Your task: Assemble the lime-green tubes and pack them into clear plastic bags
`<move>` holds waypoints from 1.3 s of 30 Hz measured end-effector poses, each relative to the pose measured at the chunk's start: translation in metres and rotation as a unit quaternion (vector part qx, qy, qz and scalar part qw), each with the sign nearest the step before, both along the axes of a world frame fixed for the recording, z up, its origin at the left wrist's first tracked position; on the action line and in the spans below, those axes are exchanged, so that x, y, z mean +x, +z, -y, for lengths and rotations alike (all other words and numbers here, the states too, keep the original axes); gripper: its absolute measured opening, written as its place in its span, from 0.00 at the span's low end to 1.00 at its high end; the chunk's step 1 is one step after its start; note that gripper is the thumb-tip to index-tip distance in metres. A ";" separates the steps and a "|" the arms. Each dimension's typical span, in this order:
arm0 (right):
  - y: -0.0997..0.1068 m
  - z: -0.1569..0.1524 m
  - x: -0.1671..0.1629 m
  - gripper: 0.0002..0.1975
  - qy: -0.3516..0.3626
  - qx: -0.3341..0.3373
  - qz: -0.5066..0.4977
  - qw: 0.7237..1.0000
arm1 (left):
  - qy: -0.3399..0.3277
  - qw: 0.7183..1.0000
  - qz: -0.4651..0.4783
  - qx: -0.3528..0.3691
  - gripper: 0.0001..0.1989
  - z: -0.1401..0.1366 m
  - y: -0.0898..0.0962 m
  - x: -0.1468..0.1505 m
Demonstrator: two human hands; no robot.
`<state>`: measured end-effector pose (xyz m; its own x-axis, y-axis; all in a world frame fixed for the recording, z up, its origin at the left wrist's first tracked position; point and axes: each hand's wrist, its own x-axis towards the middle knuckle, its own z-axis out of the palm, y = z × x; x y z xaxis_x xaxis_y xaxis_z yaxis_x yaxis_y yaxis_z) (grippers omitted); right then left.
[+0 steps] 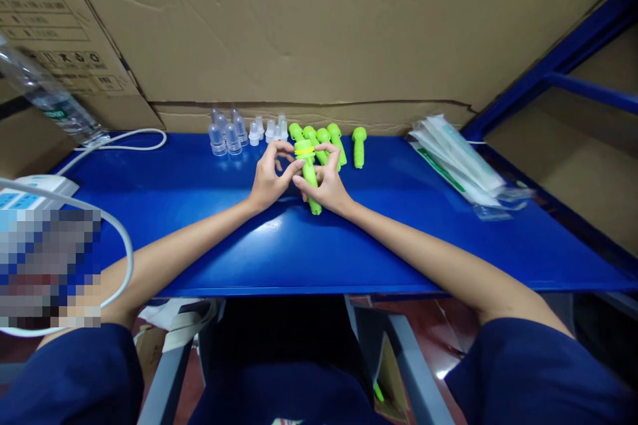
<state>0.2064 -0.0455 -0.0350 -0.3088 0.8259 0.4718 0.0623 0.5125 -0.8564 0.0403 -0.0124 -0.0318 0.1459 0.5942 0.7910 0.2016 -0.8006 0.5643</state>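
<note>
A bright green plastic handle (311, 179) with a wide round head and a yellow ring (305, 151) near its top is held between my two hands above the blue table. My right hand (329, 184) has its thumb and fingers closed about the handle from the right. From the left, my left hand (272, 178) pinches at the head, its thumb just below the ring. Just behind my hands lie several similar green handles (359, 147). To their left stand several clear plastic bottles (232, 138) and smaller clear and white nozzle-like pieces (254, 131).
Plastic-wrapped packets (456, 163) lie at the table's right. A power strip (37, 191) with a white cable (124, 232) sits at the left, near a clear water bottle (60, 103). A cardboard sheet (299, 33) walls off the back; a blue frame (538, 63) rises at the right.
</note>
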 end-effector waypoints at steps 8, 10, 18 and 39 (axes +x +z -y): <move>0.004 -0.003 -0.001 0.35 0.020 -0.046 -0.026 0.998 | 0.031 0.998 0.023 0.039 0.19 -0.003 -0.002 -0.002; 0.005 -0.004 0.000 0.34 0.022 -0.056 -0.027 0.998 | 0.025 0.998 0.035 0.049 0.17 -0.003 -0.002 -0.001; 0.014 0.003 0.003 0.31 0.022 -0.081 -0.026 0.996 | -0.025 0.995 0.046 0.080 0.14 -0.004 -0.004 0.003; 0.011 0.001 0.002 0.26 0.052 -0.116 -0.039 0.991 | 0.043 0.997 -0.021 0.067 0.07 0.002 0.007 -0.003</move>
<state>0.2088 -0.0467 -0.0244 -0.3684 0.8806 0.2982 -0.0513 0.3010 -0.9522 0.0370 -0.0140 -0.0250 0.1339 0.4956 0.8582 0.2929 -0.8471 0.4435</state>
